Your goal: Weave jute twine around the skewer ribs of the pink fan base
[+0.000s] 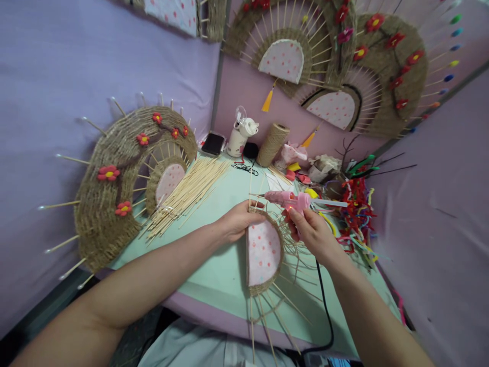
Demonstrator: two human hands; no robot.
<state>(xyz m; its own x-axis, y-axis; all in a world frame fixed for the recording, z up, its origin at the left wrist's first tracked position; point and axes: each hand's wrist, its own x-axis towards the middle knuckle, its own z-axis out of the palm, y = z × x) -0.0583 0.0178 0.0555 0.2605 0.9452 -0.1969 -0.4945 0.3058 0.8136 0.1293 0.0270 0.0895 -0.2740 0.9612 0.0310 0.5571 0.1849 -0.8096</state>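
Observation:
My left hand (244, 220) grips the top end of a half-round fan piece (263, 252), its thumb on the front. The piece has a white centre with pink dots, a twine-wrapped rim and thin bamboo sticks (280, 316) radiating from it. My right hand (311, 227) is closed around a pink hot glue gun (286, 199), with a white glue stick (332, 203) poking out of its back. The gun's nozzle points left, just above the held end and close to the upright sticks there. Loose twine (296, 250) hangs behind the piece, below the gun.
A pile of bamboo sticks (187, 193) lies left, beside a decorated twine fan (110, 163). At the back stand a white bottle (237, 140) and a twine spool (273, 145). Red and coloured pipe cleaners (357, 214) heap at right. A black cord (324, 300) runs down the table.

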